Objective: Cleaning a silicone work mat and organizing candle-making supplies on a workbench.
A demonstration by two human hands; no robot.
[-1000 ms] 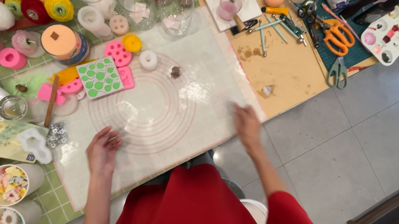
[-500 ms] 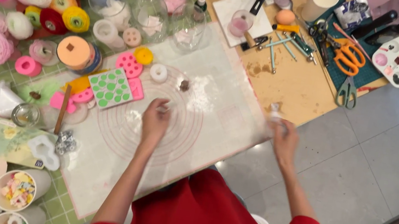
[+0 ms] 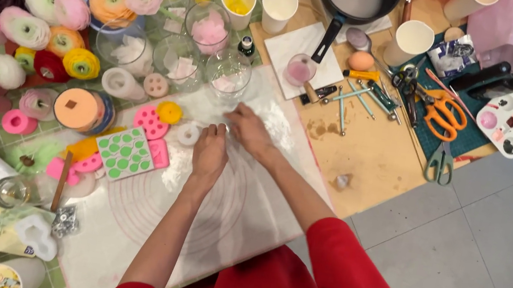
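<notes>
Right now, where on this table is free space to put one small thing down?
The brown board is bare between the scissors and the small crumpled bit. The white mat is bare below the left hand. The flowers and glasses side is crowded.

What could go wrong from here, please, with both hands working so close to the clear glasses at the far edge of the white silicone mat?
1. The right hand and left hand meet just below a clear drinking glass; a careless lift could tip it.
2. The small white ring-shaped mould lies beside the left fingers and might be knocked aside.
3. The white silicone mat overhangs the table edge, so leaning on it might drag it.
</notes>
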